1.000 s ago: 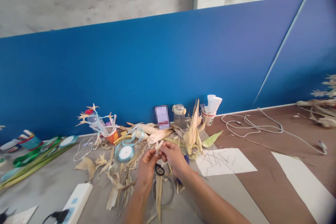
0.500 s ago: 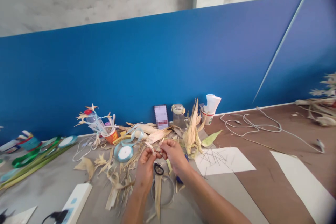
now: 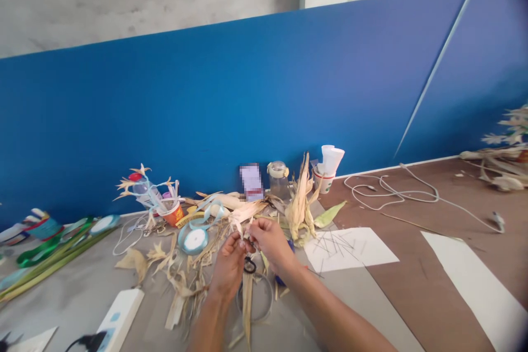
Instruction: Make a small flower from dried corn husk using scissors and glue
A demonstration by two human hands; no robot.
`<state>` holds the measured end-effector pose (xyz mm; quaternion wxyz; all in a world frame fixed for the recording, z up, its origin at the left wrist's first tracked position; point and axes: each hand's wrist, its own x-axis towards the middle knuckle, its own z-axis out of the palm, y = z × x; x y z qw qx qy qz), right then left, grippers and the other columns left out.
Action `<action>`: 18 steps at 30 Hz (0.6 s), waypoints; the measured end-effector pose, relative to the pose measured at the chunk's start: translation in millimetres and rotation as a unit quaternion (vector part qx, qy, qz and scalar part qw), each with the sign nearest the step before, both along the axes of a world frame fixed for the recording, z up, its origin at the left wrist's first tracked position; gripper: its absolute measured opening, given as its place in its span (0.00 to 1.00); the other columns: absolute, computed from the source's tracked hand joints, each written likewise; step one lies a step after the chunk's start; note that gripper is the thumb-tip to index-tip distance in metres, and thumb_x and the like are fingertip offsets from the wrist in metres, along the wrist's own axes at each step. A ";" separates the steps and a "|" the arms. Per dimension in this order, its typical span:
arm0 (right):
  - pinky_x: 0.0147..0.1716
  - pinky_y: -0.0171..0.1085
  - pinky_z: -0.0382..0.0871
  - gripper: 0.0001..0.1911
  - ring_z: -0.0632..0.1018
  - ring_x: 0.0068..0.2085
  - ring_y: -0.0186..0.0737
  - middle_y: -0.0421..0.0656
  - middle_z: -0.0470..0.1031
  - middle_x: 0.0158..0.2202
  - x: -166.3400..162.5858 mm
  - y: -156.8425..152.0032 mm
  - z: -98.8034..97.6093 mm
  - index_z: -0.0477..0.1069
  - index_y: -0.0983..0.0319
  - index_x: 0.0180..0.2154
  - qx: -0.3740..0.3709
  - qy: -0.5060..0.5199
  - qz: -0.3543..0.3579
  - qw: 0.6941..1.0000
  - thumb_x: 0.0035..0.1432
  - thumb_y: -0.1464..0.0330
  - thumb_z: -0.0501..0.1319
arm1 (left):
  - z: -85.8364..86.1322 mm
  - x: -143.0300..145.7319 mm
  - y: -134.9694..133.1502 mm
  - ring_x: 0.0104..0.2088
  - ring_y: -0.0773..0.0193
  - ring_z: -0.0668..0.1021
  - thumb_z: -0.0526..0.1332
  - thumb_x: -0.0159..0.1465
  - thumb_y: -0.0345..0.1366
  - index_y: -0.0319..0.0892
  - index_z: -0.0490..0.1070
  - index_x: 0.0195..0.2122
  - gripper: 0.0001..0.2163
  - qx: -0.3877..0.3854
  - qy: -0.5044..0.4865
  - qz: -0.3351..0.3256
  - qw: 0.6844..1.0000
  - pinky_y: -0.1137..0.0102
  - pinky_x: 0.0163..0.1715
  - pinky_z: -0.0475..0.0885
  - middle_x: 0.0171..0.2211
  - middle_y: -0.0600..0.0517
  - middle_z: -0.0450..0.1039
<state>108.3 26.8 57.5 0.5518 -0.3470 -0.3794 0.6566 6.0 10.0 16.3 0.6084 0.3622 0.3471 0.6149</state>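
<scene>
My left hand (image 3: pixel 230 265) pinches a small pale piece of corn husk (image 3: pixel 239 225), its tip sticking up above the fingers. My right hand (image 3: pixel 270 243) meets it at the fingertips, pinched on the same husk; how the husk runs between the fingers is partly hidden. Just below the hands are black scissor-like handles (image 3: pixel 249 265) and a grey wire ring (image 3: pixel 270 291), with a long dry husk strip (image 3: pixel 247 308) lying across it. A roll of light blue ribbon (image 3: pixel 196 240) sits left of my hands. Dry husks (image 3: pixel 247 210) are heaped behind them.
An upright husk bundle (image 3: pixel 300 212) and a lidded jar (image 3: pixel 279 179) stand behind. To the right, thin wires lie on white paper (image 3: pixel 371 250), near a white cable (image 3: pixel 404 195). At left are a red cup (image 3: pixel 175 214), green ribbon (image 3: pixel 39 250) and a power strip (image 3: pixel 124 313).
My fingertips have drawn closer together, and the husk piece now points more upright. The view has shifted slightly; the things on the table stay put.
</scene>
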 end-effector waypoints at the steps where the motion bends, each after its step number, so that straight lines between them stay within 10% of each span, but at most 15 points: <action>1: 0.14 0.28 0.53 0.11 0.64 0.13 0.28 0.33 0.60 0.09 -0.7 0.9 -1.4 0.57 0.61 0.15 -0.004 0.003 -0.001 1.000 0.42 0.68 0.58 | -0.6 -0.1 0.3 0.25 0.68 0.72 0.67 0.49 0.36 0.40 0.72 0.31 0.10 -0.004 -0.004 0.001 1.000 0.72 0.31 0.66 0.23 0.54 0.71; 18: 0.13 0.28 0.53 0.10 0.63 0.11 0.28 0.33 0.59 0.07 -4.3 4.5 -9.6 0.58 0.61 0.15 -0.005 0.005 -0.006 1.000 0.41 0.68 0.58 | -5.2 -3.7 3.1 0.26 0.68 0.71 0.68 0.49 0.38 0.41 0.73 0.28 0.09 0.003 0.013 -0.019 1.000 0.72 0.32 0.65 0.22 0.55 0.70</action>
